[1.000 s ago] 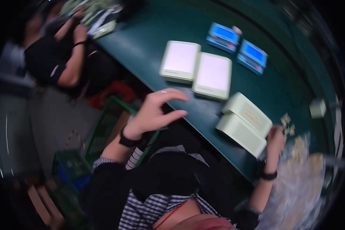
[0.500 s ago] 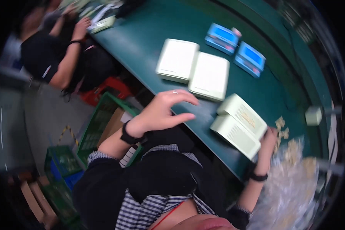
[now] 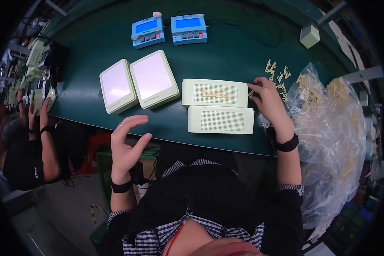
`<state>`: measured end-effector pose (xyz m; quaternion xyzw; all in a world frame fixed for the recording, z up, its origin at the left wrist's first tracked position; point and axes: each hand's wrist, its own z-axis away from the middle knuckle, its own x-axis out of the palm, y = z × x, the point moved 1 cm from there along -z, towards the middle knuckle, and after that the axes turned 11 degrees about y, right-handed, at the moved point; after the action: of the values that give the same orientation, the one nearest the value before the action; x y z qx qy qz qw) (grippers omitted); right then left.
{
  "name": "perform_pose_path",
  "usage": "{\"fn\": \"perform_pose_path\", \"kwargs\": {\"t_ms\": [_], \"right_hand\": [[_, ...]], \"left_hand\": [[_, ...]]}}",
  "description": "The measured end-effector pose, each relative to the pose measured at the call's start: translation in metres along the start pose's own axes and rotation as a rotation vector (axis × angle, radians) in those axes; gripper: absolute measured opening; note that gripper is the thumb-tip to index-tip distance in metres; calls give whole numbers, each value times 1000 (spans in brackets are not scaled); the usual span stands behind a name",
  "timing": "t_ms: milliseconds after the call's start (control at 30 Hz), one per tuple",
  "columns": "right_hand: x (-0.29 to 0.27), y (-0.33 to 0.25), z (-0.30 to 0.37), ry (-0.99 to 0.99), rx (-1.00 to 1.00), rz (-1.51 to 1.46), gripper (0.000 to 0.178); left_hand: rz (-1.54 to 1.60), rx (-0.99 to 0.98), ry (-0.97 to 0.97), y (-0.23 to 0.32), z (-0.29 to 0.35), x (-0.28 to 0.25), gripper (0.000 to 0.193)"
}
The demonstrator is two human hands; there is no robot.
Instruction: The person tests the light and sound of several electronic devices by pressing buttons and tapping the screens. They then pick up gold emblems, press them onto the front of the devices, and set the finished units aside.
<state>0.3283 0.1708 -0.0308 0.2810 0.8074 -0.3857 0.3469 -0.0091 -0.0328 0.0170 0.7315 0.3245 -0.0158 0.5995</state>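
Observation:
Two pale-green box-shaped housings with perforated grilles lie side by side before me. On the far housing [image 3: 190, 91], tan cut-out lettering [image 3: 216, 94] sits across the grille; the near housing [image 3: 193, 120] has none on it. My right hand [image 3: 269, 102] is at their right end, its thumb and fingers bent but apart, around a small tan lettering piece [image 3: 251, 92] on the table. Whether the fingers touch that piece is hard to see. My left hand [image 3: 127, 147] hovers at the table's front edge, open, with nothing in it.
Two pale-green boxes with white tops, a left one [image 3: 116, 87] and a right one [image 3: 153, 79], lie to the left. Behind stand two blue display devices [image 3: 147, 27]. Loose lettering pieces [image 3: 280, 78] and a clear plastic bag [image 3: 324, 128] are at right. A co-worker [image 3: 51, 158] sits at left.
My view has turned, so the table now lies level. My right hand has shifted from the housings' near right corner to beside the far housing's right end. The left hand remains open.

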Motion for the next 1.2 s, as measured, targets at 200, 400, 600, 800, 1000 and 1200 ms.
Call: {"fn": "perform_pose_path", "kwargs": {"t_ms": [200, 400, 600, 800, 1000, 1200], "right_hand": [[-9, 18, 0, -285, -141, 35, 15], [-22, -3, -9, -344, -120, 83, 14], [-64, -92, 3, 123, -275, -321, 14], [-23, -117, 26, 91, -305, -398, 23], [-21, -115, 29, 91, -305, -397, 26], [-25, -119, 29, 52, -300, -356, 26]], "left_hand": [[16, -42, 9, -5, 2, -1, 31], [26, -4, -11, 1, -2, 1, 30], [26, 30, -18, 0, -6, 3, 30], [48, 109, -111, 4, -12, 22, 32], [93, 104, -117, 4, -13, 28, 31], [109, 195, -158, 4, -18, 43, 43]]}}
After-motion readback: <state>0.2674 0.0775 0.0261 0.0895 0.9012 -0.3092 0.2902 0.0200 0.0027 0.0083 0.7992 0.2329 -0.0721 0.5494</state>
